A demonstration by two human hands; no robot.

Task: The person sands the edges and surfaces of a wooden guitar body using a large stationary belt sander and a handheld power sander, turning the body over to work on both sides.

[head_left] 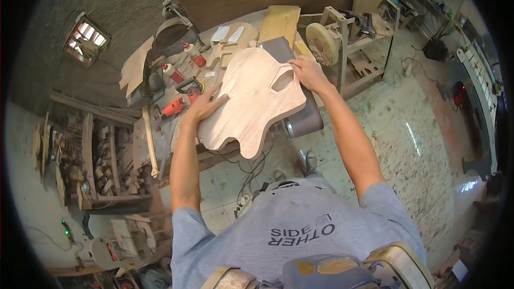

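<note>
A pale, unpainted wooden guitar body (249, 96) with a cut-out hole near its right edge lies in front of me, tilted between both hands. My left hand (206, 106) is closed on its left edge, thumb on the upper face. With my right hand (310, 75) I grip the far right edge beside the hole, fingers partly hidden by the wood. Beneath the body shows a wide dark brown belt (308, 121) running round a roller, like that of a belt sander. Whether the wood touches the belt I cannot tell.
On the left workbench lie an orange-red power tool (172, 107), two red-labelled glue bottles (194, 54) and thin wooden templates (247, 33). A round disc (322, 44) stands on a wooden frame at the right. Wood offcuts (107, 174) fill a rack at the left; cables (251, 168) hang below.
</note>
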